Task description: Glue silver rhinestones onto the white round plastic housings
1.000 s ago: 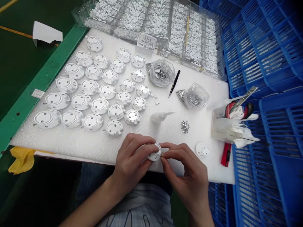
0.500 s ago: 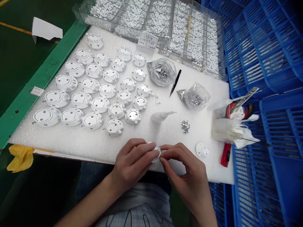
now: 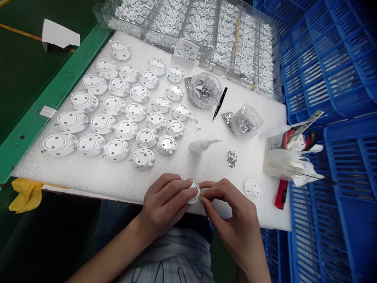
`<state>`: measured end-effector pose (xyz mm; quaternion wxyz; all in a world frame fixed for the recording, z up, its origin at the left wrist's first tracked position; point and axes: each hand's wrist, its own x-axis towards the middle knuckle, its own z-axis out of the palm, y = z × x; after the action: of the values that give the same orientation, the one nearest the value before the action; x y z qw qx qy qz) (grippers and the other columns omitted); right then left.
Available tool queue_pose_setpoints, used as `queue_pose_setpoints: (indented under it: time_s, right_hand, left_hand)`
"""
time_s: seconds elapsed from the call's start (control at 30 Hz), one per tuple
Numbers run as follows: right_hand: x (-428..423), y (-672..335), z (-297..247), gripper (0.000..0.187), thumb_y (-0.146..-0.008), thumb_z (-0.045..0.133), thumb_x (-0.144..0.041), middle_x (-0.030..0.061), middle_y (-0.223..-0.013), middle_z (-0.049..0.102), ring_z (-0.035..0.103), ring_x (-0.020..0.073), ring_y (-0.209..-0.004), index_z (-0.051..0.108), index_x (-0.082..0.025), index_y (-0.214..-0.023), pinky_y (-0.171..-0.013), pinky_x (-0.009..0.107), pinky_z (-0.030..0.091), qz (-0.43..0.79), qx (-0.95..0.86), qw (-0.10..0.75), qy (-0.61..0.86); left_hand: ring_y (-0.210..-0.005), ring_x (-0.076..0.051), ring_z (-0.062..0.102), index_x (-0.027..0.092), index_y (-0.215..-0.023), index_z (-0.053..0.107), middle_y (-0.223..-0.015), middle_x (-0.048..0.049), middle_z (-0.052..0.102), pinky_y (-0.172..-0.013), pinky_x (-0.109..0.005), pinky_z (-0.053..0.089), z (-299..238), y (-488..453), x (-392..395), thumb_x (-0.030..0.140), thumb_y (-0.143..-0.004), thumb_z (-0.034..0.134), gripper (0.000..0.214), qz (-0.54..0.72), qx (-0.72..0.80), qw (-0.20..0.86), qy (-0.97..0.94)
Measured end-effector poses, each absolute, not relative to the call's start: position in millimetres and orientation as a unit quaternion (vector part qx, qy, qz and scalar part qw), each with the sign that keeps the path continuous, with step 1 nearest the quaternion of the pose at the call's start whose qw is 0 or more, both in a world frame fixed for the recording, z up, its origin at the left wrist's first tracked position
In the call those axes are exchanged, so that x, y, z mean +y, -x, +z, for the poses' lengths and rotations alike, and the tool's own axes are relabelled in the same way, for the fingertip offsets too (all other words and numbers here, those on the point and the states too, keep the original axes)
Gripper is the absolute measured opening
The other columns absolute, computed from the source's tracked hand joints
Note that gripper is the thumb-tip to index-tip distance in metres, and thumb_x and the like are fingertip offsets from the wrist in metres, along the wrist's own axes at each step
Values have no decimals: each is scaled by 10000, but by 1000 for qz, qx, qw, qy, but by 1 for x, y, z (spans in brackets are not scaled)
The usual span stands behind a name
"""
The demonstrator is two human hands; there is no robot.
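Near the table's front edge, my left hand (image 3: 165,200) is closed around a small round white plastic part (image 3: 194,192), its fingers covering much of it. My right hand (image 3: 232,206) pinches thumb and forefinger at the part's right edge; whatever lies between those fingertips is too small to make out. Just beyond my hands are a white squeeze bottle (image 3: 202,146) with a pointed nozzle and a little heap of shiny metal pieces (image 3: 231,158). Another white round part (image 3: 252,188) lies to the right. Rows of similar white parts (image 3: 118,125) with two dark dots cover the left side.
Two plastic bags of metal bits (image 3: 205,90) and black tweezers (image 3: 220,104) lie mid-table. Behind stands a clear divided tray (image 3: 101,17) of white pieces. At right are a tool holder (image 3: 272,163), a red-and-black object (image 3: 281,194) and blue crates (image 3: 338,157).
The view has shifted very slightly. Both hands keep the same hold on the white part, with only a tiny movement of the fingers.
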<state>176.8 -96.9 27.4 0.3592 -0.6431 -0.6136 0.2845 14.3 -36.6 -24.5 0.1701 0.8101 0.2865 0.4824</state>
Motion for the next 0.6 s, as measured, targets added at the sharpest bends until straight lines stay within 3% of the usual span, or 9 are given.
queue_pose_setpoints:
  time_s: [0.23,0.6]
  right_hand:
    - [-97,-180,30,144,-925,624,-111,6,-924,728,734,146,-862,643,-246,-879,-711,239,595,292,-619,352,639]
    - [-100,-175,28,150,-930,613,-110,19,-968,721,729,157,-918,668,-250,-921,-785,274,615,281,-610,370,641]
  left_hand:
    - [-821,-186,666,124,-978,719,-897,-93,795,-691,-294,622,-27,-13,-37,117,-999,597,123,487,270,161,-815]
    - [-821,-182,662,118,-972,723,-906,-93,783,-712,-287,615,-25,-14,-36,121,-989,624,100,495,275,169,-806]
